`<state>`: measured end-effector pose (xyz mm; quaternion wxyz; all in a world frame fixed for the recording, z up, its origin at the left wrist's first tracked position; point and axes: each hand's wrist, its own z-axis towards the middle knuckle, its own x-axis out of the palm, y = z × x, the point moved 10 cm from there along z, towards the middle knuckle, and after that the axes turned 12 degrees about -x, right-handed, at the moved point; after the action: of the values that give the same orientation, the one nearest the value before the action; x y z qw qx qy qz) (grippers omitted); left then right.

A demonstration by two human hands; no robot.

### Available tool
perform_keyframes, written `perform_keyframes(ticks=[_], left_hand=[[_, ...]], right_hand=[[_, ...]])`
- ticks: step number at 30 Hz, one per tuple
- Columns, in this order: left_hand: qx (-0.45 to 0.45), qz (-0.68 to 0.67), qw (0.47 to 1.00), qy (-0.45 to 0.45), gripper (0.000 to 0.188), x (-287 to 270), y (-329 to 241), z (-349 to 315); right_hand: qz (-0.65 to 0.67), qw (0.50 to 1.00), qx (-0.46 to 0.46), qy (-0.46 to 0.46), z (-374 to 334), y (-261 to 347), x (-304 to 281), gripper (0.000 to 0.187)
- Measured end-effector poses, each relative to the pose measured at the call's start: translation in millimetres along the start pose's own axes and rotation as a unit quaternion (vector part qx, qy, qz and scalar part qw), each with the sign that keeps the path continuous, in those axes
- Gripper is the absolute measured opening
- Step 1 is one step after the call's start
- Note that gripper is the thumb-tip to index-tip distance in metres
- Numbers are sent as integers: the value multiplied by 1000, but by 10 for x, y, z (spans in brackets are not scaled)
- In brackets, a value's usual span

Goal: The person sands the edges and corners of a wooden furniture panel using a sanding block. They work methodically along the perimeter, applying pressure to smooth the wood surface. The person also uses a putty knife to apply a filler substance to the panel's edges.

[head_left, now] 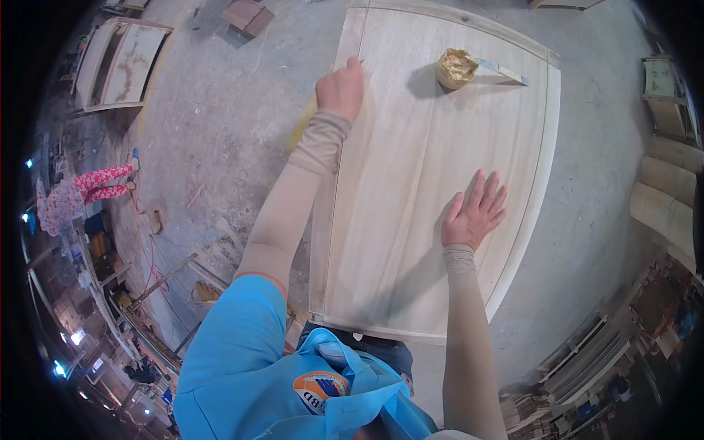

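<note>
Clock centred on the panel, 12 pointing away from the worker. Biggest first: grey concrete floor (pixel 594 147), scuffed and dusty. On top of that view, the pale wooden panel (pixel 411 198) — a long slab, grain running roughly 12 to 6, narrow strips along its sides, near end at the worker's waist. Can't see what carries it. Stacked boards (pixel 587 370) out at 5 o'clock, curved wooden pieces (pixel 664 192) at 3. Wooden frame unit (pixel 132 66) on the floor at 10. Another person (pixel 103 180) well off at 9, red patterned trousers. Worker wears a blue shirt (pixel 242 323) and tan sleeves (pixel 282 209) down to the wrists. Brown block (pixel 248 18) on the floor, past 10 o'clock. Right hand (pixel 477 213) at about 4:30, palm down on the panel, fingers and thumb spread. Left hand (pixel 340 91) at 10, by the panel's side strip, fingers curled into a fist; can't tell if anything is pinched in it. Tub (pixel 456 70) of tan paste sits on the panel just past 12, clear of both hands. Smallest: flat scraper (pixel 502 71), one end at the tub's rim, the other pointing toward 4.
</note>
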<state>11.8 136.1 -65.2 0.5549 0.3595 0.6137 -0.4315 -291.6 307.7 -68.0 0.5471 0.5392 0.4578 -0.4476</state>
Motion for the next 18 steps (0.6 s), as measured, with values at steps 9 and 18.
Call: perform_keyframes(ticks=[9,18], left_hand=[[40,-93,972,-212,20,126,-98,1045],[8,-15,1000,-6,5,-53,563,-1589]], right_hand=[[3,999,-26,-33,-34,43,-13,59],[-8,996,-39,-85,-85,33,-33,55]])
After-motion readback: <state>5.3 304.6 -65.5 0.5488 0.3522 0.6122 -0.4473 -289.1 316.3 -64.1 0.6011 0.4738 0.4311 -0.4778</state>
